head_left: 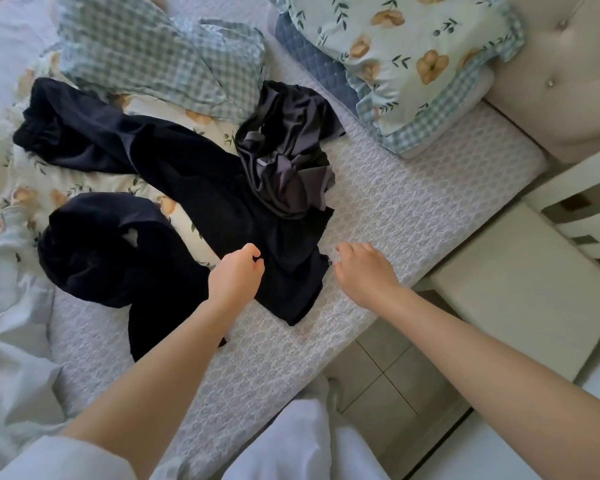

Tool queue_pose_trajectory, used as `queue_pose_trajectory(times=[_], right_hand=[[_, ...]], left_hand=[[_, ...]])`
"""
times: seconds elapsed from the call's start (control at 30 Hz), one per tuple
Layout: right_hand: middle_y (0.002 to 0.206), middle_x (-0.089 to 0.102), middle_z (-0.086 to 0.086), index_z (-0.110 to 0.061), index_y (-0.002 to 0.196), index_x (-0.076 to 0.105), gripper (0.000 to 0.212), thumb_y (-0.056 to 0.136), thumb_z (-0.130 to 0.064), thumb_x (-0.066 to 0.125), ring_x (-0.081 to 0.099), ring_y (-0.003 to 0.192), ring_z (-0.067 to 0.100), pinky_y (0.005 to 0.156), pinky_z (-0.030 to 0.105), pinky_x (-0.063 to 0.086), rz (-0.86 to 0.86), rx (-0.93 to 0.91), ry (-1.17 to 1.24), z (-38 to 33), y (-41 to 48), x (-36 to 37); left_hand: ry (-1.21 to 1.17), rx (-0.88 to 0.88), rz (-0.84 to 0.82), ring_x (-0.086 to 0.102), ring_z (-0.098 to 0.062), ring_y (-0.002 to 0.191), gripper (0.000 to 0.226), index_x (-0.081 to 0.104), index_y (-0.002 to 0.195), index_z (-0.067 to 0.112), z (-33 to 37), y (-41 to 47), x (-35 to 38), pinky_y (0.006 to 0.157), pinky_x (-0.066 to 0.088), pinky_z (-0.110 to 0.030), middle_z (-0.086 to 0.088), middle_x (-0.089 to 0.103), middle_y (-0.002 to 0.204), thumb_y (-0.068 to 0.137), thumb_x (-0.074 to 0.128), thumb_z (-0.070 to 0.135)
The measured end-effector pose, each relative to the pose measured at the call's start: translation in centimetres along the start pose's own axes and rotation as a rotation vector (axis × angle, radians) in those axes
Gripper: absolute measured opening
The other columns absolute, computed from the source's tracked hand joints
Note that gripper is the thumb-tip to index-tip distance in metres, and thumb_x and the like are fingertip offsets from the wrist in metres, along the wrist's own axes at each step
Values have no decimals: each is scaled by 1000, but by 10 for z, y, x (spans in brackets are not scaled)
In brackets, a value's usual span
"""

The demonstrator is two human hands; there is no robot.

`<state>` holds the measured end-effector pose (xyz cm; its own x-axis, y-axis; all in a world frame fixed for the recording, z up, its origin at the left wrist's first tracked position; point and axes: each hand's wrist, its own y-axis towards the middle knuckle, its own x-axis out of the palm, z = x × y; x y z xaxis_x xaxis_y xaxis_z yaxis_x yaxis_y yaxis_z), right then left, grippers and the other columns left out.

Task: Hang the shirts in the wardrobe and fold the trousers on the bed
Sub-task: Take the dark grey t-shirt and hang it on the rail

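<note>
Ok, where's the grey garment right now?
Head view, centre: the grey garment lies crumpled on the bed, overlapping the dark trousers, down-left of the floral pillow.

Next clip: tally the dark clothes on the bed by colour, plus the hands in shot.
Navy trousers: 1, as far as the folds show
Grey garment: 1
Hands: 2, left hand and right hand
Total: 4

Left grip [238, 271] and right grip [361, 271] reach forward side by side, palm-down, loosely curled.
</note>
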<state>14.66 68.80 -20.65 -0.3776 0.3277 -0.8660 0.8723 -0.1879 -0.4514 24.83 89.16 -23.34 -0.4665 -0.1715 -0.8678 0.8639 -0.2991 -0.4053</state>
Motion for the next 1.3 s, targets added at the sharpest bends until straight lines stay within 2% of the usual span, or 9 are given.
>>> queue_pose_trajectory(times=[0.37, 0.53, 0.63, 0.73, 0.83, 0.93, 1.07, 1.2, 1.3], right_hand=[[130, 53, 8, -9, 133, 39, 37, 102, -28, 38, 47, 120, 27, 94, 37, 43, -50, 26, 32, 28, 173, 15], [138, 46, 11, -8, 137, 35, 41, 101, -28, 40, 40, 128, 28, 97, 39, 42, -63, 17, 13, 40, 230, 35], [155, 25, 11, -10, 151, 16, 59, 101, -28, 41, 23, 143, 30, 111, 42, 34, -66, -20, 24, 45, 259, 46], [162, 6, 7, -15, 154, 4, 69, 101, -31, 44, 11, 147, 31, 114, 45, 29, -72, -43, 16, 45, 283, 56], [162, 1, 3, -18, 154, -2, 76, 99, -33, 48, 8, 148, 32, 114, 47, 30, -54, -43, 59, 40, 302, 61], [162, 2, 2, -24, 154, -8, 84, 97, -34, 53, 8, 147, 35, 113, 50, 29, -65, -46, 99, 34, 315, 66], [158, 18, 5, -32, 152, -12, 86, 96, -35, 54, 16, 143, 41, 111, 52, 32, -67, -61, 94, 24, 326, 74], [145, 39, 5, -32, 146, 22, 56, 98, -37, 49, 28, 136, 38, 110, 60, 26, -24, -41, 43, 17, 324, 80], [126, 54, 0, -21, 122, 46, 24, 100, -31, 47, 39, 126, 30, 110, 64, 23, 80, -59, 53, 15, 316, 81]], left_hand=[[-84, 27, 23, 58, -21, 103, 31, 55, 127, 15, 17, 179, 34, 76, 52, -36, -2, 58, 119, 100, 49, 28], [-86, -3, 31, 46, -29, 125, 55, 33, 146, 16, 11, 238, 51, 88, 50, -43, -6, 38, 147, 98, 55, 28], [-62, -32, -22, 39, -36, 133, 81, 5, 155, 26, 7, 263, 65, 95, 48, -50, -10, 19, 160, 96, 59, 33], [-56, -34, -33, 38, -38, 135, 87, -2, 155, 35, 10, 276, 80, 96, 46, -49, -12, 14, 162, 95, 61, 30], [-115, -22, 42, 40, -32, 134, 74, 15, 154, 30, 9, 281, 91, 97, 45, -45, -8, 31, 156, 96, 59, 22], [-197, 32, 133, 48, -26, 125, 53, 38, 147, 20, 6, 280, 99, 95, 45, -36, -6, 57, 135, 97, 55, 12], [-241, 126, 211, 57, -20, 105, 35, 58, 131, 19, 2, 272, 101, 85, 41, -23, -6, 65, 112, 99, 48, 8], [-355, 136, 201, 61, -12, 90, 26, 67, 114, 21, -4, 254, 101, 82, 49, -23, 2, 67, 100, 96, 53, 7], [-481, 92, 183, 62, -4, 81, 23, 68, 107, 22, -7, 233, 102, 75, 50, -12, 7, 68, 95, 94, 57, 6]])
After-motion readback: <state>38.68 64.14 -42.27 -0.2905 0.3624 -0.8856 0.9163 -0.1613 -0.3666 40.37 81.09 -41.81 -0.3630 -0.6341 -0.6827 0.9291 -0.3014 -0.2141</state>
